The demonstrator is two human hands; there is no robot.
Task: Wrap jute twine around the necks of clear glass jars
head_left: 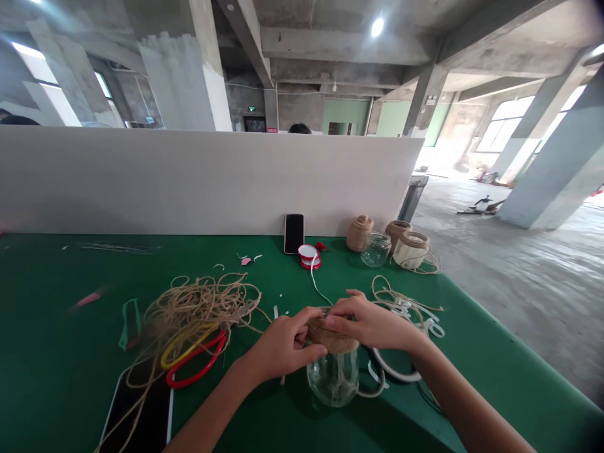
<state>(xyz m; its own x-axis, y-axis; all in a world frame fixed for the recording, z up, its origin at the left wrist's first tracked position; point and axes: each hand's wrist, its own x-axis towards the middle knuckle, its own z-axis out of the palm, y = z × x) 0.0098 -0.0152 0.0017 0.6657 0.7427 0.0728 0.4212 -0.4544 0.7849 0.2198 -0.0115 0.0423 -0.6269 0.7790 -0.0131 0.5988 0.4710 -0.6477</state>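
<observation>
A clear glass jar stands on the green table in front of me, with brown twine wound round its upper part. My left hand grips the wound band from the left, its thumb across the front. From the right, my right hand curls its fingers over the top of the jar and presses on the twine near the rim. Its fingertips partly hide the rim, so any loose end there cannot be made out. A loop of cord lies by the jar's lower right side.
A tangled twine heap lies left, by red-and-yellow-handled scissors and a dark tablet-like device. Ahead are a phone, a tape roll, a bare jar and several twine-wrapped jars. A white partition bounds the table.
</observation>
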